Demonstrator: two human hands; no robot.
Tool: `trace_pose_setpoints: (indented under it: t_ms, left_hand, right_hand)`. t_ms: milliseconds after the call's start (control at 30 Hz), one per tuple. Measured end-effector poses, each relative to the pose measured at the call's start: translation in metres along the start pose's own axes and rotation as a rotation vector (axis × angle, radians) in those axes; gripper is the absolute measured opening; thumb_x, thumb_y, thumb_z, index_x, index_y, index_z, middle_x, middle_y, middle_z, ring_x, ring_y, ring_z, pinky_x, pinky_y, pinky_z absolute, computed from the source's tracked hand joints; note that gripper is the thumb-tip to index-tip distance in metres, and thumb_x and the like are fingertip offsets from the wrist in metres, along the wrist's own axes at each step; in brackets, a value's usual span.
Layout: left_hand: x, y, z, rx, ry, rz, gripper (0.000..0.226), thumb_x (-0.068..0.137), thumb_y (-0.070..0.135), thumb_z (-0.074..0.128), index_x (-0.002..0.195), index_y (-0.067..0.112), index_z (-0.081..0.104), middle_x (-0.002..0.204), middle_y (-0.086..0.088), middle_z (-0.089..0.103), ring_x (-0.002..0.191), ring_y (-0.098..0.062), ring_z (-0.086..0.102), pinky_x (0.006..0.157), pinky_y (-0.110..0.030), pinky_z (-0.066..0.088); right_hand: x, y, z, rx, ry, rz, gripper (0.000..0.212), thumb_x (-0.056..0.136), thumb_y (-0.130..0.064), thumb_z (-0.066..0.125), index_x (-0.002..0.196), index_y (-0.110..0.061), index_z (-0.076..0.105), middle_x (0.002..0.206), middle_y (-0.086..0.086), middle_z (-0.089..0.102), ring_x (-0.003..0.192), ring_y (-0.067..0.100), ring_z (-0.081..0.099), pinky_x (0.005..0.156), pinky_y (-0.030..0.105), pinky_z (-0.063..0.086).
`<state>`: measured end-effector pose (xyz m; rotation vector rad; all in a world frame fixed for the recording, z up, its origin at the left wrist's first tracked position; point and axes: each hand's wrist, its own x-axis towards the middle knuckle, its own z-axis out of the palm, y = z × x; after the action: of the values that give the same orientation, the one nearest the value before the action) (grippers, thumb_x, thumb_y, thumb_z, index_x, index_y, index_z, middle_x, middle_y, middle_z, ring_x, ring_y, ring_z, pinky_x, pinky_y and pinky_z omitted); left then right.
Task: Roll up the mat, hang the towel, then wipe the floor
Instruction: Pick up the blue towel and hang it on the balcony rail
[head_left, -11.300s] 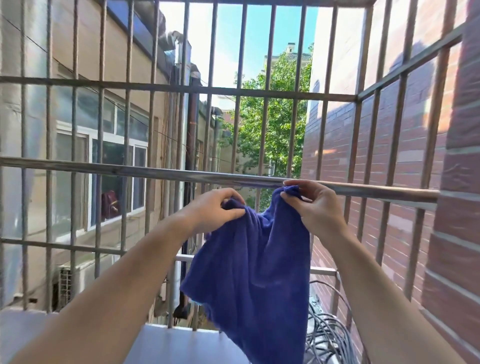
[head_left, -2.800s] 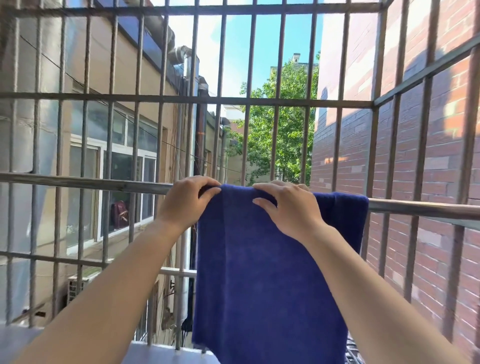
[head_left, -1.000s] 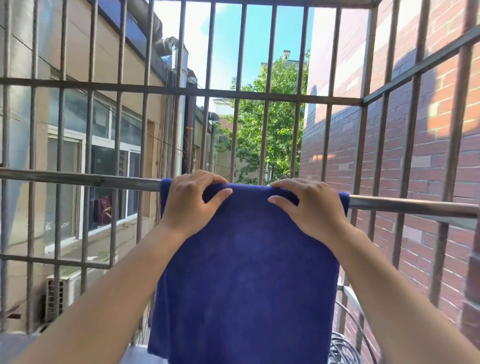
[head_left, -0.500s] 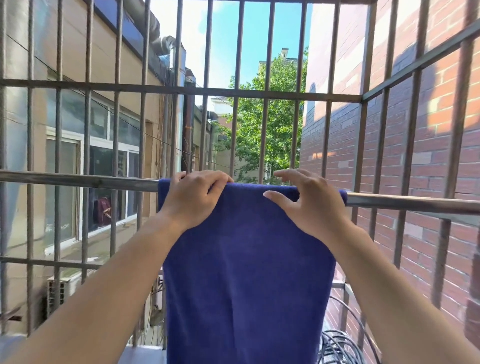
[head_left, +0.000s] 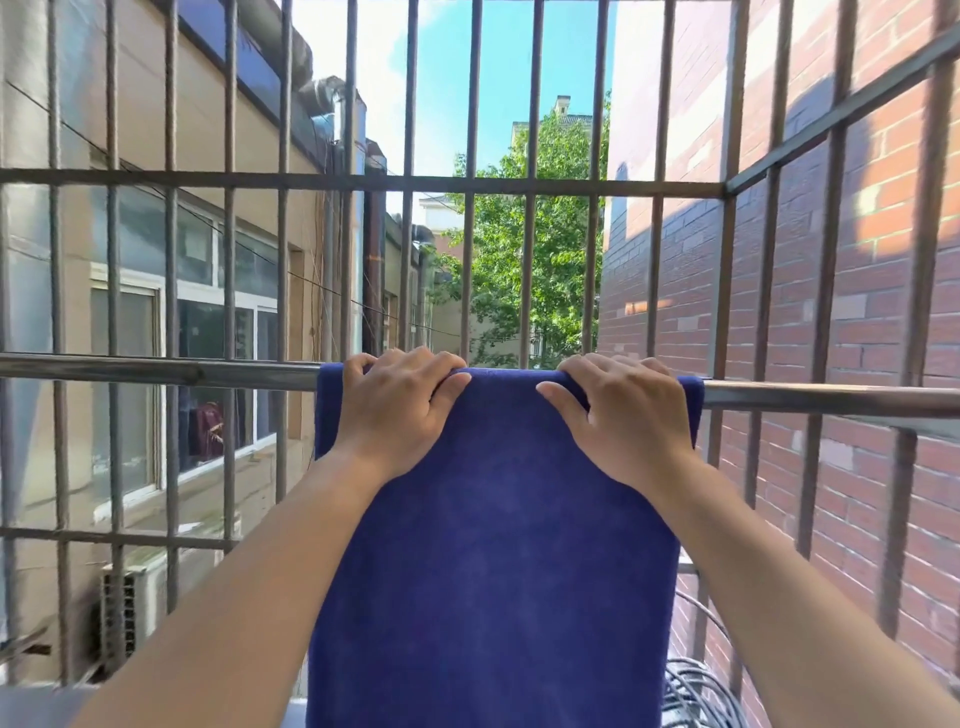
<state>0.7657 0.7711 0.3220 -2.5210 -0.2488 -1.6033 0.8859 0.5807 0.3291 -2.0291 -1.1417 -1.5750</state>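
A dark blue towel (head_left: 493, 561) hangs spread flat over the horizontal metal rail (head_left: 156, 370) of a barred balcony cage. My left hand (head_left: 395, 410) rests on the towel's top fold near its left edge, fingers curled over the rail. On the same fold, near the right edge, sits my right hand (head_left: 628, 421), its fingers bent over the top and the thumb pointing inward. The mat and the floor are out of view.
Vertical and horizontal iron bars (head_left: 530, 184) close the front and right side. A brick wall (head_left: 857, 312) stands right. A coil of grey cable (head_left: 696, 696) lies at the lower right. A building with windows (head_left: 208, 353) is on the left.
The towel went from bunched in both hands to draped flat over the rail. In the last second my hands slid slightly apart along the top fold, smoothing it.
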Motion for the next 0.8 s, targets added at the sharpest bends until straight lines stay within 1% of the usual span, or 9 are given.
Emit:
trace_pose_setpoints:
  t_ms: [67,167,300,433,467,533,600,700,800]
  left_hand:
    - [0.000,0.001,-0.001,0.001,-0.015,-0.011,0.051,0.090,0.055,0.013,0.103,0.035,0.058,0.093,0.011,0.061,0.088,-0.016,0.055,0.080,-0.033,0.020]
    - [0.000,0.002,-0.004,-0.004,-0.043,-0.028,0.047,0.092,0.052,0.017,0.107,0.034,0.058,0.095,0.011,0.060,0.092,-0.017,0.054,0.082,-0.035,0.022]
    - [-0.001,0.005,-0.010,-0.014,-0.125,-0.046,0.042,0.096,0.048,0.019,0.115,0.034,0.054,0.103,0.009,0.057,0.103,-0.018,0.051,0.092,-0.039,0.023]
    - [0.004,0.003,-0.019,-0.022,-0.259,-0.056,0.036,0.098,0.047,0.025,0.124,0.035,0.047,0.114,0.007,0.054,0.114,-0.019,0.047,0.099,-0.043,0.020]
    - [0.006,0.003,-0.022,-0.018,-0.295,-0.065,0.037,0.097,0.048,0.024,0.125,0.036,0.046,0.116,0.006,0.053,0.117,-0.020,0.046,0.102,-0.045,0.018]
    - [0.006,0.005,-0.025,-0.008,-0.360,-0.114,0.037,0.097,0.049,0.024,0.127,0.038,0.043,0.123,0.005,0.050,0.123,-0.021,0.040,0.107,-0.057,0.011]
    - [0.007,0.010,-0.029,0.008,-0.393,-0.175,0.037,0.097,0.051,0.023,0.127,0.040,0.042,0.126,0.003,0.048,0.128,-0.022,0.035,0.105,-0.068,0.003]
    - [0.005,0.018,-0.033,0.024,-0.404,-0.235,0.039,0.096,0.051,0.025,0.131,0.041,0.040,0.131,0.000,0.046,0.131,-0.025,0.031,0.103,-0.072,-0.002]
    - [-0.006,0.021,-0.036,0.037,-0.361,-0.232,0.044,0.096,0.050,0.029,0.138,0.037,0.034,0.139,-0.001,0.040,0.136,-0.024,0.026,0.105,-0.071,0.004]
  right_hand:
    - [0.000,-0.002,0.001,0.019,0.005,0.016,0.046,0.091,-0.051,0.030,0.079,-0.020,0.062,0.070,-0.006,0.065,0.063,0.022,0.061,0.065,0.029,0.034]
    - [0.000,-0.005,0.000,0.046,0.005,0.044,0.048,0.093,-0.048,0.026,0.082,-0.020,0.063,0.074,-0.005,0.067,0.067,0.024,0.062,0.068,0.031,0.038]
    - [0.000,-0.006,-0.003,0.035,-0.036,0.061,0.048,0.094,-0.046,0.024,0.087,-0.021,0.064,0.081,-0.005,0.068,0.074,0.025,0.062,0.071,0.032,0.034]
    - [0.003,-0.003,-0.011,0.027,-0.159,0.038,0.040,0.099,-0.043,0.028,0.098,-0.020,0.061,0.095,-0.003,0.065,0.088,0.025,0.060,0.081,0.035,0.034]
    - [0.003,-0.002,-0.013,0.027,-0.204,0.035,0.040,0.099,-0.044,0.027,0.103,-0.021,0.060,0.099,-0.002,0.063,0.093,0.025,0.058,0.084,0.036,0.034]
    - [0.005,-0.001,-0.017,0.026,-0.271,0.059,0.041,0.097,-0.048,0.026,0.109,-0.024,0.057,0.109,0.000,0.057,0.103,0.025,0.053,0.091,0.040,0.031]
    - [0.006,-0.003,-0.020,0.031,-0.312,0.117,0.041,0.096,-0.051,0.027,0.114,-0.028,0.056,0.118,-0.002,0.050,0.114,0.023,0.044,0.097,0.045,0.027]
    - [0.003,-0.012,-0.024,0.068,-0.288,0.188,0.039,0.095,-0.050,0.034,0.118,-0.025,0.055,0.124,-0.002,0.048,0.120,0.022,0.039,0.102,0.049,0.025]
    - [-0.007,-0.021,-0.028,0.090,-0.223,0.194,0.038,0.095,-0.046,0.041,0.120,-0.020,0.053,0.122,0.001,0.051,0.120,0.024,0.041,0.103,0.049,0.027]
